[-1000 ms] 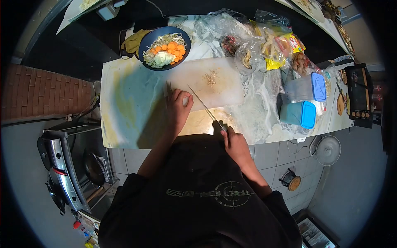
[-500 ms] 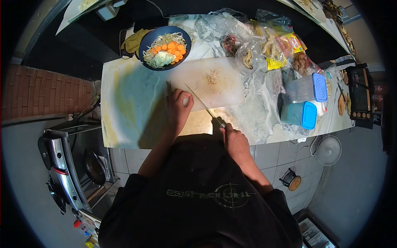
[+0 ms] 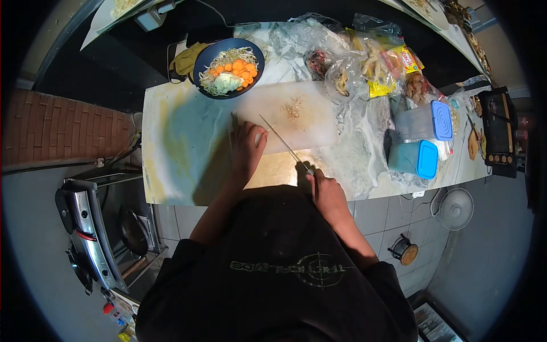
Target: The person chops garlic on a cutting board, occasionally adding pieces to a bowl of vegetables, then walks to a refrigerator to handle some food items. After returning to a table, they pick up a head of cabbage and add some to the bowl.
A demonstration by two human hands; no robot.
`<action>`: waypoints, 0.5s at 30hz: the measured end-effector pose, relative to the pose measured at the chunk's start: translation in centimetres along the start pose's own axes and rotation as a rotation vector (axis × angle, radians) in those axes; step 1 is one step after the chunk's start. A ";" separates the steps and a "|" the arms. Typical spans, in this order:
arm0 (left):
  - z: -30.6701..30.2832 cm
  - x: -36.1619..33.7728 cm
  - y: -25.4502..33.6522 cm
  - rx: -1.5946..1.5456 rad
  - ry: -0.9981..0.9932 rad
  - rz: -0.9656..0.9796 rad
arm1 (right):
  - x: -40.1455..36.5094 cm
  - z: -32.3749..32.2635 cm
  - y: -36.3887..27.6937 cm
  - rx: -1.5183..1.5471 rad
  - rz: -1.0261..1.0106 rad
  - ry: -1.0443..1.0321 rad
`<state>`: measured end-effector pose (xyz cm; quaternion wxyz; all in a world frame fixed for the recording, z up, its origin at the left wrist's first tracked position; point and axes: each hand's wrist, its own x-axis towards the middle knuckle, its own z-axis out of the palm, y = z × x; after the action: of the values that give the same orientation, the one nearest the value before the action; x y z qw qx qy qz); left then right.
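Here at the centre of the frame, the right hand (image 3: 329, 194) is wrapping its fingers closed around the handle of a knife (image 3: 286, 145), and the thin blade is slanting up and left over the cutting board (image 3: 319, 128), its tip pointing towards the other hand's side. The left hand (image 3: 249, 149) is hovering or resting at the board's left part, fingers curled in close together; a pale patch is showing by the fingertips, but whether they are gripping something small I cannot tell. That curl is probably keeping the fingertips tucked away from the edge, while the low grip on the handle seems to be giving control over the blade. Small chopped bits (image 3: 293, 108) are lying on the board above the knife, presumably out of its way. Up at the top, a dark bowl (image 3: 201, 58) is standing just beyond the board's corner, holding carrot slices (image 3: 239, 68), bean sprouts (image 3: 245, 53) and something pale green. Plastic bags (image 3: 347, 71) are crowding the upper right, hemming in that side, and two blue-lidded containers (image 3: 411, 158) are standing farther right, well apart from the hands.
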<state>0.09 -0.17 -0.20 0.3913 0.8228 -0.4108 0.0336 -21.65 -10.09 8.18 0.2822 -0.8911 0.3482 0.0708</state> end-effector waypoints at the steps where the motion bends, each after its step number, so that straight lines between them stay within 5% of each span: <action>1: 0.1 0.0 -0.1 0.034 -0.002 0.008 | 0.1 0.1 0.1 0.005 -0.009 0.003; 11: 0.3 0.2 -2.0 -0.047 -0.019 0.012 | -1.0 -0.1 0.9 0.136 0.026 0.064; 15: -4.0 3.7 -1.6 -0.026 0.095 0.037 | -0.7 -0.7 1.8 0.109 0.070 0.092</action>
<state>4.69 0.70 3.00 0.4202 0.8073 -0.4075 0.0746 -23.41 -11.15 8.21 0.3113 -0.8641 0.3950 0.0205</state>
